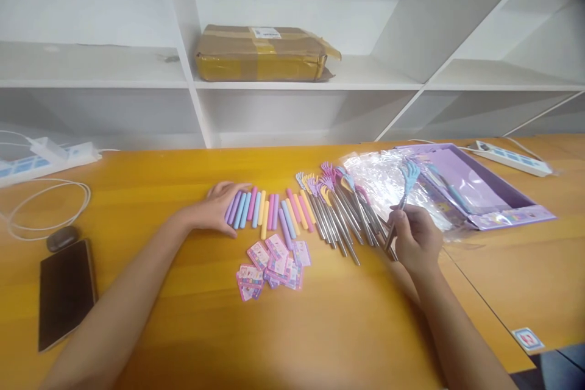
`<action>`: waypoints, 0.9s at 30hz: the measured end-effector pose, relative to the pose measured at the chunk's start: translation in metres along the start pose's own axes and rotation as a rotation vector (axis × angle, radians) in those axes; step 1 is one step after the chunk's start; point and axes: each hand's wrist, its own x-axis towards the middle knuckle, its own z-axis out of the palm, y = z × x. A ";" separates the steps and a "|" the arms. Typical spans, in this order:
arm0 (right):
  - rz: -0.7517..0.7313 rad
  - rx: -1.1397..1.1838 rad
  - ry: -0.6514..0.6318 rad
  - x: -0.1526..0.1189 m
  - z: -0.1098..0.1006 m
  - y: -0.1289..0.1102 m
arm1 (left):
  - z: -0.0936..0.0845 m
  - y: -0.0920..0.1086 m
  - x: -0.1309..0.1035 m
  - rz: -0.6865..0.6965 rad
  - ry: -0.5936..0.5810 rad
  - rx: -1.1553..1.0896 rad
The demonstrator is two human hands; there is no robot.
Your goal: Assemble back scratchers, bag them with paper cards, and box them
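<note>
My right hand (417,239) is closed around the metal rod of a back scratcher (410,175) whose light-blue, hand-shaped head points up. To its left lies a pile of other back scratchers (336,213), with steel rods and heads in pink, purple, yellow and blue. My left hand (218,207) rests at the left end of a row of coloured handle tubes (251,206). Its thumb and fingers are apart, along the ends of the purple tubes there. Below the row, small printed cards (276,265) lie in a loose heap.
A purple open box (498,186) and clear plastic bags (384,177) lie at the right. Power strips (514,158) sit at both sides. A phone (66,292), a dark earbud case (63,237) and a white cable are at the left. A taped carton (262,55) stands on the shelf.
</note>
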 end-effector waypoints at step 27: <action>0.303 0.782 0.005 -0.002 0.006 -0.100 | 0.038 0.084 -0.030 0.273 0.141 -1.300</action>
